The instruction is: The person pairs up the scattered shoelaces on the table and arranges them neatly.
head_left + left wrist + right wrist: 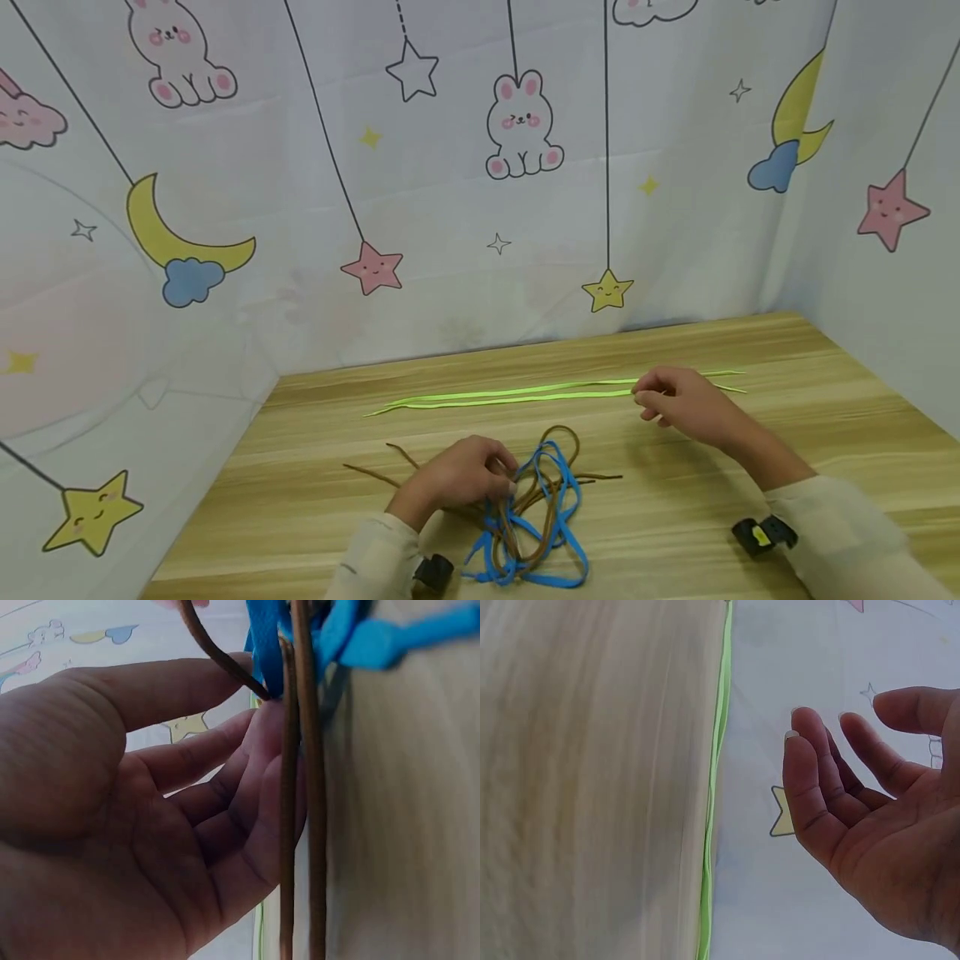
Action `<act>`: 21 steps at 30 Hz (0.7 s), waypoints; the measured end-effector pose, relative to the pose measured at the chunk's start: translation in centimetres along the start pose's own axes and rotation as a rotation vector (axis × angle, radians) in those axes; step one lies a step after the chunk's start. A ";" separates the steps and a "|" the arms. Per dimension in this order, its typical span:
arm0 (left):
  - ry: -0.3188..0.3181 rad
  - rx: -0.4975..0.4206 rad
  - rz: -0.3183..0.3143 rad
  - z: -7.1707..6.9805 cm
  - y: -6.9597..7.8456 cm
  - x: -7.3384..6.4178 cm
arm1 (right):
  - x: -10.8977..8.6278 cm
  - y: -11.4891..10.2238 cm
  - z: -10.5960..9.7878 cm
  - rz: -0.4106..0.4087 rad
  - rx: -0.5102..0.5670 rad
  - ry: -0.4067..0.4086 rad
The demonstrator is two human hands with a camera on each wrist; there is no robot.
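Observation:
A tangle of blue shoelace [576,557] and brown shoelace [553,527] lies on the front part of the wooden table. My left hand [463,473] is at the tangle's left side, thumb and fingertips on the laces. In the left wrist view the blue shoelace [264,645] runs between thumb and fingers, with the brown shoelace [315,825] alongside. My right hand [690,404] hovers above the right part of two long neon-green shoelaces [517,396]. Its fingers are loosely bent, and nothing lies between them in the right wrist view.
The wood-grain table [300,492] meets a white fabric backdrop [450,208] printed with stars, moons and bunnies at the back and both sides. The green laces stretch nearly parallel across the table's rear. Loose brown lace ends point left and right of the tangle.

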State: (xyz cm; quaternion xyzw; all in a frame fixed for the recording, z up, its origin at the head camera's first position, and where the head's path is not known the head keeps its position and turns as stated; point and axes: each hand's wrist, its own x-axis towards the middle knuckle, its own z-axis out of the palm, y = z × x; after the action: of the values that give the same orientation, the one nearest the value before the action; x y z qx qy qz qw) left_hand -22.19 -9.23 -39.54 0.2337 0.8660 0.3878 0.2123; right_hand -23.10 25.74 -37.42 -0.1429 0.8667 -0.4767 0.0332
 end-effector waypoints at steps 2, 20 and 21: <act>-0.013 0.018 0.008 0.3 0.2 0.0 | 0.0 -0.2 0.4 -0.011 0.002 -0.016; -0.117 -0.020 0.020 1.3 1.4 -0.1 | -0.1 -0.9 2.5 -0.097 -0.051 -0.147; -0.114 -0.029 0.022 1.4 1.5 -0.1 | -0.2 -1.0 2.6 -0.099 -0.054 -0.157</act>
State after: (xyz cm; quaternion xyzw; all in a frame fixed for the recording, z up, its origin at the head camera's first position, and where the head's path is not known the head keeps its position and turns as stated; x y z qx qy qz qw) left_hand -21.02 -7.61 -39.21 0.2618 0.8442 0.3887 0.2604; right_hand -22.25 23.21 -38.00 -0.2235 0.8657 -0.4418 0.0735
